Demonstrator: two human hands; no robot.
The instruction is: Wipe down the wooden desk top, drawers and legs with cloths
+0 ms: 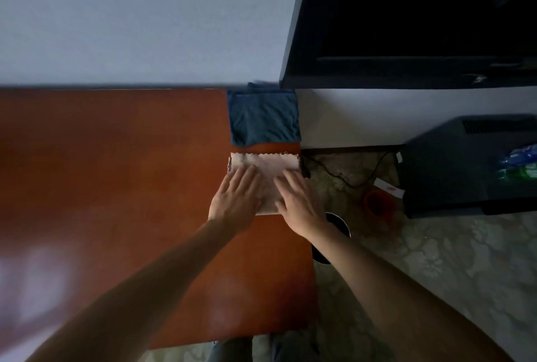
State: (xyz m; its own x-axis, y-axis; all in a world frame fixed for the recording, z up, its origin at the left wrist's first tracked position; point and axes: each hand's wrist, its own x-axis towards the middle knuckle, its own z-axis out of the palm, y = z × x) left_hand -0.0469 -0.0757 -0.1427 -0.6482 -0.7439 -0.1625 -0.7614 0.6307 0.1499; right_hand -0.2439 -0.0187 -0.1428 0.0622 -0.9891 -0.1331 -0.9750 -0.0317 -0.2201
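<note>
hands: left [236,204], right [299,205] flat, pressing | pale cloth [268,162]: folded, scalloped edge, desk [116,173] corner

Orange cup [378,204], black cable [347,180], perhaps bin [338,223] on floor.

No text, brand, number or sign can be read anywhere in the head view. A white tag [389,187] at about three o'clock, lying against the dark box [465,170], carries a small reddish mark, too blurred to make out. The blue and green packets [520,164] further out at three o'clock show coloured print that is likewise smeared past reading.
</note>
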